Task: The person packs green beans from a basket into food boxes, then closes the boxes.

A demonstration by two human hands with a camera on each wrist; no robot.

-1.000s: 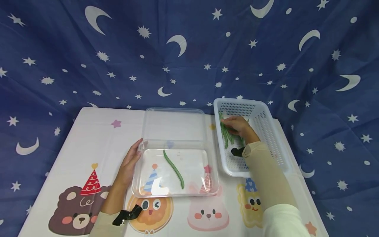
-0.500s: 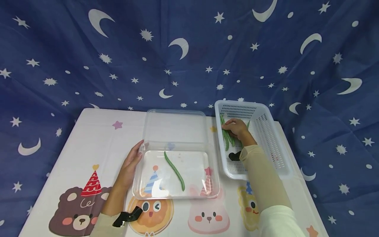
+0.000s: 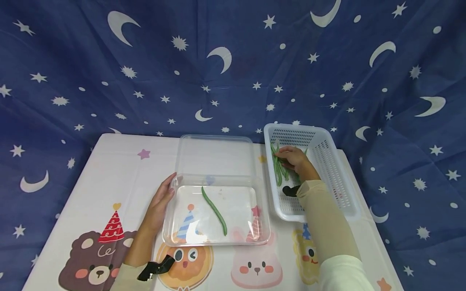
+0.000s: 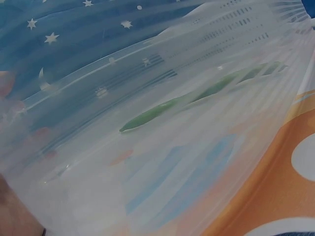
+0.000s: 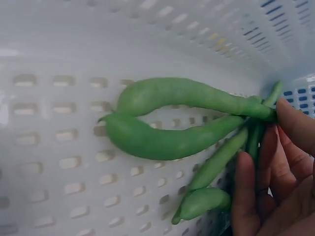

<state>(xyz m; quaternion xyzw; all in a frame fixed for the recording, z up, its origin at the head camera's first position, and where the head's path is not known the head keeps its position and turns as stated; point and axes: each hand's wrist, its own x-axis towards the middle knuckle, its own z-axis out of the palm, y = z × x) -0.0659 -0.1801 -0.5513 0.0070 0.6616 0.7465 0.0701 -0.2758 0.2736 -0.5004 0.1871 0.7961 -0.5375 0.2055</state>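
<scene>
R hand (image 3: 295,160) barely shifted, grips beans (image 3: 279,169) in basket (image 3: 327,161) | L hand (image 3: 160,202) flat vs tray (image 3: 218,238)

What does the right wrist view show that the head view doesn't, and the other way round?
Only the right wrist view shows the pods up close: several green beans bunched at one end against the fingertips, over the slotted basket floor. Only the head view shows the left hand resting against the clear plastic tray, the single bean lying in it, and the cartoon-print tablecloth. Both show the right hand on the beans inside the white basket.
</scene>
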